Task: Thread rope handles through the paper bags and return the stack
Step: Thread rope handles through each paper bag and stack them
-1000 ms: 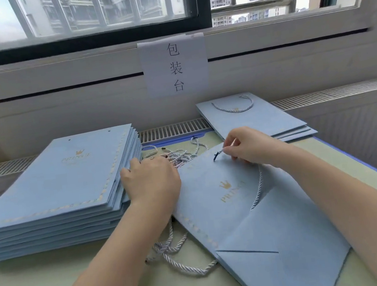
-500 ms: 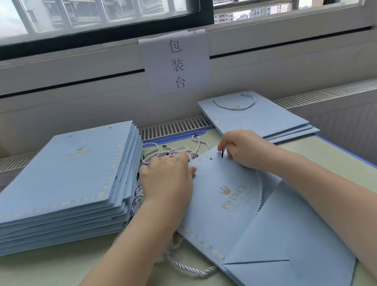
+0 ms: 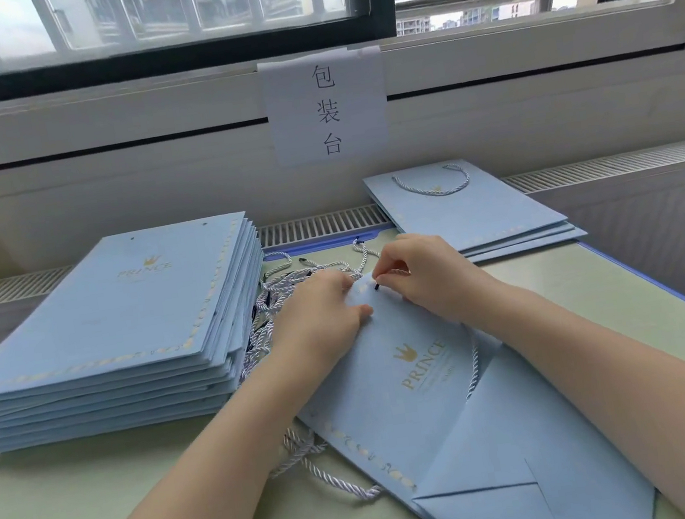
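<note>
Pinching the black-tipped white rope end (image 3: pixel 379 284), now lowered to the flat light-blue paper bag (image 3: pixel 410 381), right hand (image 3: pixel 417 275); left hand (image 3: pixel 317 311) presses flat alongside.

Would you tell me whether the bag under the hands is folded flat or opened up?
Folded flat: the bag lies flat on the table, its bottom flap creased over.
</note>
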`<state>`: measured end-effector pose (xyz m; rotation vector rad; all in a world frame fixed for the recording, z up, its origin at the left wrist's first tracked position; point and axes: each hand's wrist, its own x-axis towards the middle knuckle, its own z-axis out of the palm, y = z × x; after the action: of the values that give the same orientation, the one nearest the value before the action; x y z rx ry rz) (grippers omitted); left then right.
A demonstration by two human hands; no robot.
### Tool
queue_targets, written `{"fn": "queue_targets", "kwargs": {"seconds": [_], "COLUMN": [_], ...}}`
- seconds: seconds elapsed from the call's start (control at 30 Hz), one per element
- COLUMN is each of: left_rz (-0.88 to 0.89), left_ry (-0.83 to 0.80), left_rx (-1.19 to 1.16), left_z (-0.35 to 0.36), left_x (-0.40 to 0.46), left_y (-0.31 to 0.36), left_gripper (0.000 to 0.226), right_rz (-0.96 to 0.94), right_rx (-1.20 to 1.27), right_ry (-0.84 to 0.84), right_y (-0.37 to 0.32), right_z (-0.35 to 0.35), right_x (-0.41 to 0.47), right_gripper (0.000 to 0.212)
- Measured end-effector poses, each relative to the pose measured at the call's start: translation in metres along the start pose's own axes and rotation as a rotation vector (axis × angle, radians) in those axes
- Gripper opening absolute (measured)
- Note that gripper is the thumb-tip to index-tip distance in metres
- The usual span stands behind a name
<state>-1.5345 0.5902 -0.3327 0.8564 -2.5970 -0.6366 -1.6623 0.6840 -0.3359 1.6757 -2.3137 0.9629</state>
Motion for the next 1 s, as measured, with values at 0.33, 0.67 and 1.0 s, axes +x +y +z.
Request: {"fn": "queue_targets", "kwargs": {"seconds": [0.33, 0.67, 1.0], "left_rz": [-0.135, -0.271, -0.242], "left_ry": [-0.183, -0.483, -0.667], "left_rx": [-0.360, -0.829, -0.896], "left_z": [-0.031, -0.037, -0.035], "left_x": [0.007, 0.008, 0.008], "left_y": [-0.012, -0.020, -0.021], "left_gripper": [0.040, 0.041, 0.029], "right_rz": [0.003, 0.020, 0.067], "right_rx": [0.255, 0.258, 0.448], "right_ry": [-0.171, -0.103, -0.235], "right_y": [-0.012, -0.013, -0.012], "right_z": [-0.003, -0.007, -0.016], "right_x": [0.001, 0.003, 0.000], "right_gripper": [0.014, 0.011, 0.022]}}
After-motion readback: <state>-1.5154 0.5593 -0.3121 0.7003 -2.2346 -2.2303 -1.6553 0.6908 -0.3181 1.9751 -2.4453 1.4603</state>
